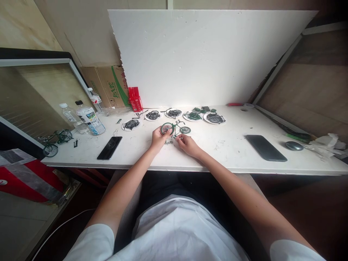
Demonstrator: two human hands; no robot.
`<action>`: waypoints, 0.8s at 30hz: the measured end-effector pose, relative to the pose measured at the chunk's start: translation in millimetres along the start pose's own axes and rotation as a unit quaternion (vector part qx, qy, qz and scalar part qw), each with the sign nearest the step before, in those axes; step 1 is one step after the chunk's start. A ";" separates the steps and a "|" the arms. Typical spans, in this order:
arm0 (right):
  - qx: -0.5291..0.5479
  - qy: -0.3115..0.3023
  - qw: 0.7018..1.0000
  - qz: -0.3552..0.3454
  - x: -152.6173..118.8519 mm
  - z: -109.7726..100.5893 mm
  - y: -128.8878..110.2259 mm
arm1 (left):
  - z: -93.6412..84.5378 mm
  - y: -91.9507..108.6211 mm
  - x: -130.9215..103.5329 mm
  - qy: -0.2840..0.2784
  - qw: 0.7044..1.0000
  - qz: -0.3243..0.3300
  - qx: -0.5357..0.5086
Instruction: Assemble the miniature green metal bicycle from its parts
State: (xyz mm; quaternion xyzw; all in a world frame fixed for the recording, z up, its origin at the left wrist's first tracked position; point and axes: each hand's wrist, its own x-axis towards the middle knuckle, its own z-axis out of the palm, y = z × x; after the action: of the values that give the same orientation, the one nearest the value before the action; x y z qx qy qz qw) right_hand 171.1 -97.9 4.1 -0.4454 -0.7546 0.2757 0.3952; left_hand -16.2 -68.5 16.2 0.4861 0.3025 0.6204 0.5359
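A small green model bicycle [176,127] with dark-rimmed wheels is held up over the middle of the white table. My left hand [160,139] is closed on it near its left wheel, thumb against the rim. Below the frame, my right hand [187,145] has its fingers pinched together at the lower part of the bicycle; whether a small part sits between the fingertips is too small to tell. Some tiny pieces [168,142] lie on the table between the hands. Behind, a white plate [200,115] carries green parts.
Plates of dark parts stand behind, one at the left [123,127] and one at the right [208,121]. A finished-looking model bicycle [57,140] stands far left, near bottles [91,119] and a phone [109,148]. A dark pad [265,148] and mouse [294,145] lie right.
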 end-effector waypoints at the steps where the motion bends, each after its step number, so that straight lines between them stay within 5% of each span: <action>1: 0.003 0.001 1.000 0.000 -0.1 -0.1 0.0 | -0.2 0.2 0.0 0.000 1.000 -0.002 -0.002; 24: 0.014 0.007 1.000 0.015 -1.4 1.0 -4.6 | -0.4 0.6 -0.3 -0.025 0.999 0.018 0.012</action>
State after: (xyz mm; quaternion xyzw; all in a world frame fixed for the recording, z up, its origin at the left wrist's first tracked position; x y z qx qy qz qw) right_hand 168.5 -101.2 6.6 -0.4529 -0.7413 0.2887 0.4025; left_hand -16.8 -68.8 16.5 0.5134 0.2878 0.6135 0.5266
